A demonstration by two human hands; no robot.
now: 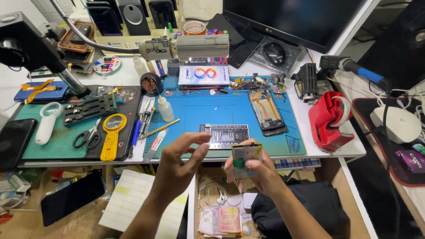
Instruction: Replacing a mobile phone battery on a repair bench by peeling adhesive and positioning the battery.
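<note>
My right hand [256,170] grips a flat silver phone battery [246,158] with a yellow edge and a green tab, held upright over an open drawer. My left hand [179,163] hovers just to the battery's left, thumb and fingers curled apart, holding nothing I can make out. Both hands sit just in front of the blue work mat [221,110]. On that mat, just beyond the hands, lies a black printed test board [225,135], and farther right an opened phone [266,110] shows its orange flex cable.
A small squeeze bottle [165,108], tweezers, scissors [87,138] and a yellow magnifier [111,135] lie left. A microscope arm with finned light [195,46] hangs above. A red tape dispenser [330,119] stands right. The drawer [219,199] holds cables and cards.
</note>
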